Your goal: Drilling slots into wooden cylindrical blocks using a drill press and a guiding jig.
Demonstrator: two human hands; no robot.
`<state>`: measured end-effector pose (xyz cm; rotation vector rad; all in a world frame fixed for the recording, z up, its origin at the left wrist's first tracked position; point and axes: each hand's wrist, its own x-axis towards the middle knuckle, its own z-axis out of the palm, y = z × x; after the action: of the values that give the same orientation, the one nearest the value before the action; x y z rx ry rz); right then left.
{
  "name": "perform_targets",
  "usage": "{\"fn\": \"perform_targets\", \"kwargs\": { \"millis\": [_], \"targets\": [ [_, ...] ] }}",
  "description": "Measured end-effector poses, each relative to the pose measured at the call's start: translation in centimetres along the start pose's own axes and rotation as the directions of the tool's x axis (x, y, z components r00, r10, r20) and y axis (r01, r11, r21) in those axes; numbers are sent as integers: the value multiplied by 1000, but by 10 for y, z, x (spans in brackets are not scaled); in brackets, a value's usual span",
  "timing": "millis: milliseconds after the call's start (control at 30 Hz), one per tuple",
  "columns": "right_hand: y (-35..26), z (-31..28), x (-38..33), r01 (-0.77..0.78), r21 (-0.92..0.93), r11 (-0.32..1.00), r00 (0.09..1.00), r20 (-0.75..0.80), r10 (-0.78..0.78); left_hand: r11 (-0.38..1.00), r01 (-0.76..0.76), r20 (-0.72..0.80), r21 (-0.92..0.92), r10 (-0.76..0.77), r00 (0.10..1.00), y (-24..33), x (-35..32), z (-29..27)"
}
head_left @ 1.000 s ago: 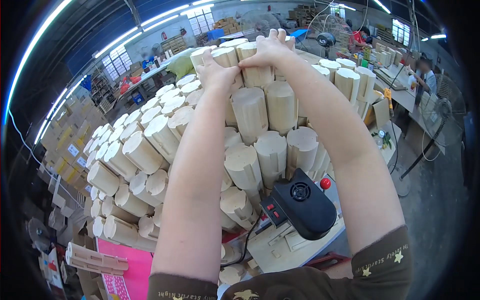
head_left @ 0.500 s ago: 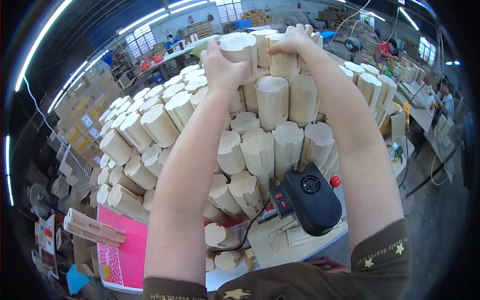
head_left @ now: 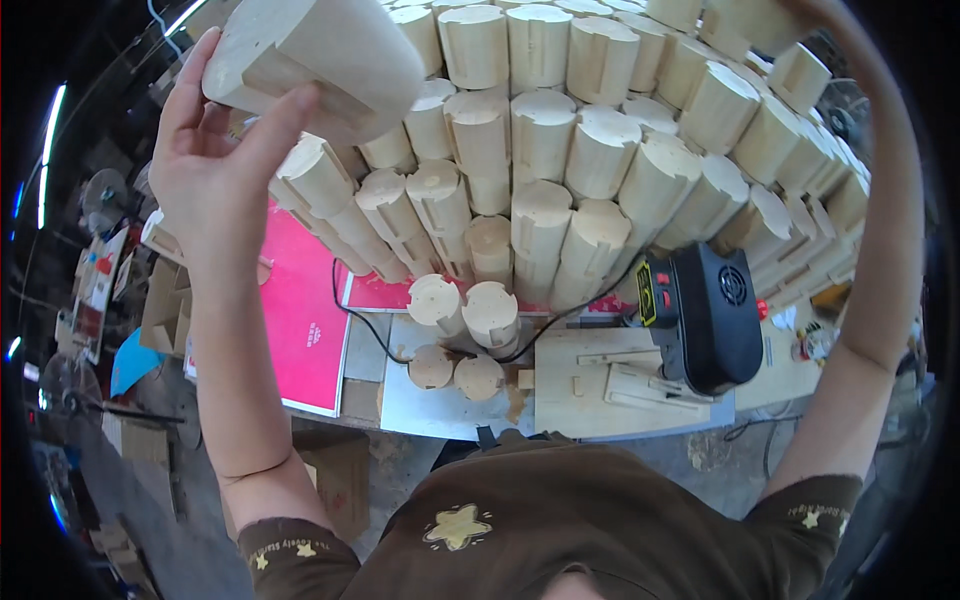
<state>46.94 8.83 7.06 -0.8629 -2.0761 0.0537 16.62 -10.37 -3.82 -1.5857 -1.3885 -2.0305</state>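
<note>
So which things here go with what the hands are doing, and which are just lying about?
Seem part of it:
wooden cylinder in the left hand
stacked cylinders

Probably just lying about:
black machine with red switches
thin wood strips
cardboard box

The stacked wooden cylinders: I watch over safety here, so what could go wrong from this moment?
The wooden cylinder in the left hand is tilted and could slip from its grip. The stacked wooden cylinders stand tightly packed, one atop another, so a knock might topple some. The black cable runs past the front cylinders and might snag.
</note>
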Motion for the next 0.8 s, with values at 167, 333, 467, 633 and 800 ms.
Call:
{"fn": "perform_targets", "kwargs": {
  "millis": [167, 333, 467, 633, 800],
  "targets": [
    [-42, 55, -14, -334, -130, 934, 910, 215, 355, 982, 181, 79, -55, -177, 981, -38, 4, -26],
    [36, 67, -51, -107, -172, 979, 985, 115, 128, 983, 180, 166, 31, -182, 969, -47, -10, -11],
    [-38, 74, -107, -101, 57, 993, 965, 249, 84, 954, 295, 224, -62, -275, 935, -55, -51, -50],
    [-85, 111, -191, 46, 292, 955, 946, 295, -136, 881, 466, 173, -78, -449, 877, -60, -122, -103],
    [-66, 142, -198, -225, 208, 952, 952, 257, 169, 850, 526, 164, 43, -525, 835, -75, -146, -113]
  ]
}}
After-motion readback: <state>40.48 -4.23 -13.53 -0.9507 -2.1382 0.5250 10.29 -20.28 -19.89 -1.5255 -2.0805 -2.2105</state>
